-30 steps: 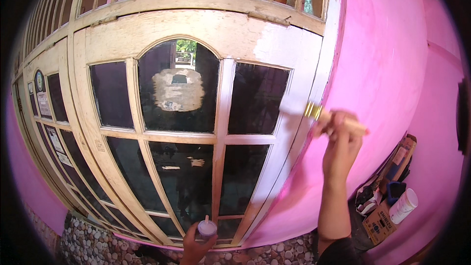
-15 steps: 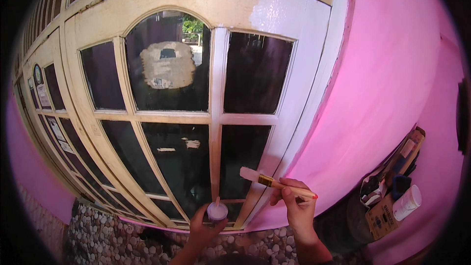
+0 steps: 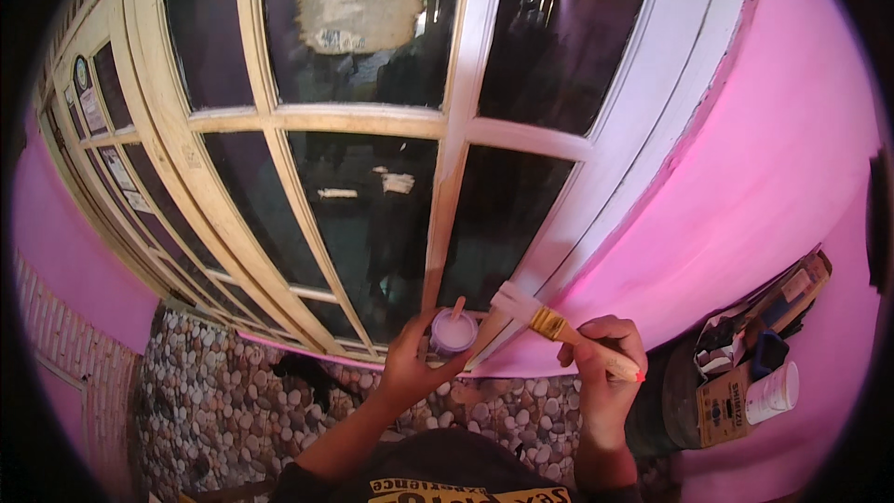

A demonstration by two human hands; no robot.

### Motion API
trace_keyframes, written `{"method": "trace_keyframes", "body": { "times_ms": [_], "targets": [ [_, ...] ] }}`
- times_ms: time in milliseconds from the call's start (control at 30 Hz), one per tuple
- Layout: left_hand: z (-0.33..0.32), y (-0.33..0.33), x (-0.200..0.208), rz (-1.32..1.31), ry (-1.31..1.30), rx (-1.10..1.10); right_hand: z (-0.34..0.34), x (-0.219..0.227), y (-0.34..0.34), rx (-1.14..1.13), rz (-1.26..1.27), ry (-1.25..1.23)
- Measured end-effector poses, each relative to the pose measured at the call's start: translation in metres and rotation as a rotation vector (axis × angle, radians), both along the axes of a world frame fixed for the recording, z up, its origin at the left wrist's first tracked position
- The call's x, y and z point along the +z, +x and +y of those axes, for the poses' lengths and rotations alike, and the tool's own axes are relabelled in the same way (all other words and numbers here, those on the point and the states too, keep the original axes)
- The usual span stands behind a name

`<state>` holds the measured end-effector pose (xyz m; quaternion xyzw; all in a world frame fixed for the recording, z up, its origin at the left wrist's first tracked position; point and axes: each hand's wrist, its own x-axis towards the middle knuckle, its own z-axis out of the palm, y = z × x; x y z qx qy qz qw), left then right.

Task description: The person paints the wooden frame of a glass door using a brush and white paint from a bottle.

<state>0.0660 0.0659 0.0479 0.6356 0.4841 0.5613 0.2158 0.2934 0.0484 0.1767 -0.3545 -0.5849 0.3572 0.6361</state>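
My right hand (image 3: 605, 382) has its fingers closed round the pale wooden handle of a flat paintbrush with a gold metal ferrule (image 3: 548, 322), right of lower centre; my palm hides part of the handle. My left hand (image 3: 414, 363) has its fingers curled about a small round pale cup holding pinkish-white paint (image 3: 453, 331), at lower centre, its underside hard to see. A thin wooden stick (image 3: 458, 308) leans inside. Only a narrow gap parts cup and bristles; I can't tell whether the bristles touch the cream-and-white wooden glazed door (image 3: 358, 121) behind, its top cut off. Right of it curves a smooth pink wall (image 3: 745, 149). Pebbled floor (image 3: 214, 401) spreads lower left, bearing a black shape (image 3: 317, 377) too dark to make out. A brown cardboard box (image 3: 722, 410) stands lower right, well apart from me.
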Motion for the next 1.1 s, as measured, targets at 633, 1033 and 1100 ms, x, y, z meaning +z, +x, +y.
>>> {"method": "trace_keyframes", "body": {
  "times_ms": [633, 1033, 1100],
  "targets": [
    [-0.011, 0.001, 0.024, -0.118, -0.041, -0.060, 0.019, -0.010, -0.025, 0.149, -0.523, 0.122],
    [-0.010, -0.005, 0.012, -0.051, 0.021, -0.024, 0.026, -0.009, -0.027, 0.180, -0.567, 0.143],
    [-0.010, -0.005, 0.012, -0.053, 0.015, -0.019, 0.028, -0.009, -0.026, 0.195, -0.575, 0.143]
  ]
}}
